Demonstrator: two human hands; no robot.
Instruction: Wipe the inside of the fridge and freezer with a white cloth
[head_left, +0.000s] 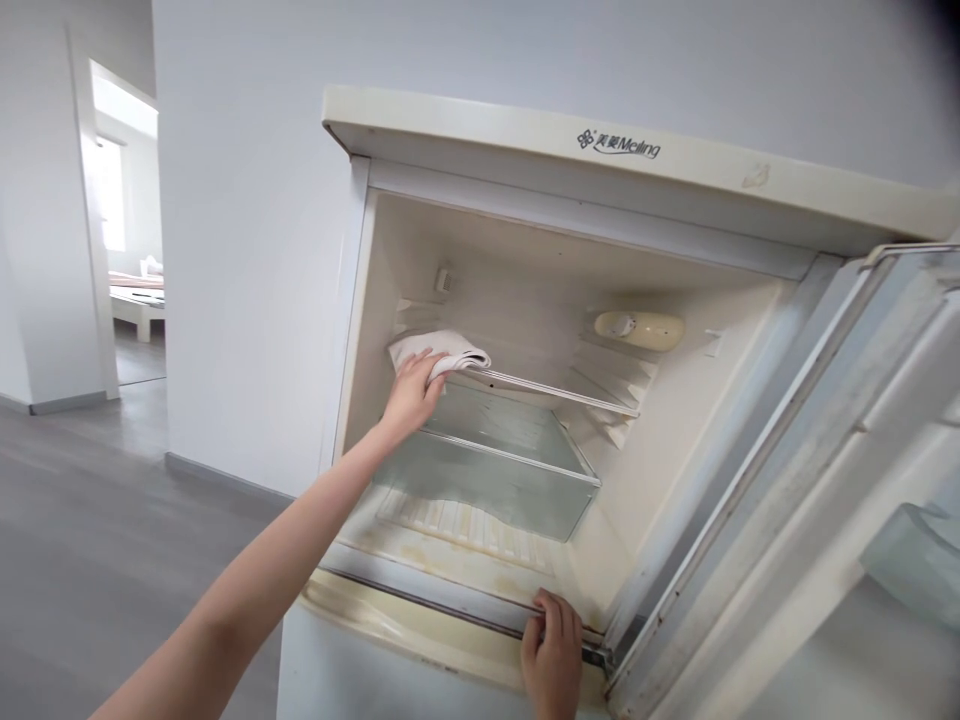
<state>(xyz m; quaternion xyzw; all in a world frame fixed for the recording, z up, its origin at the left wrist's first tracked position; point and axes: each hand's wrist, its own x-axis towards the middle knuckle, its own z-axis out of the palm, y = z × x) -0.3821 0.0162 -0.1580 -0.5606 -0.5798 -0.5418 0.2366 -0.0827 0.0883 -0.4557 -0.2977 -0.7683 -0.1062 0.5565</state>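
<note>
My left hand (414,392) reaches into the open refrigerator, its fingers closed on a folded white cloth (442,350). The cloth lies at the left end of the upper glass shelf (559,390), against its front edge. My right hand (553,650) is at the compartment's bottom front edge (465,600), near the hinge side, with its fingers bent over that edge. Below the upper shelf is a clear drawer (502,485) with a glass cover. Yellowish stains mark the ribbed compartment floor (457,525).
The refrigerator door (795,470) stands swung out to the right, with a clear door bin (919,560) on its inside. A yellowed lamp cover (639,330) is on the inner right wall. On the left, a doorway (127,230) leads into another room.
</note>
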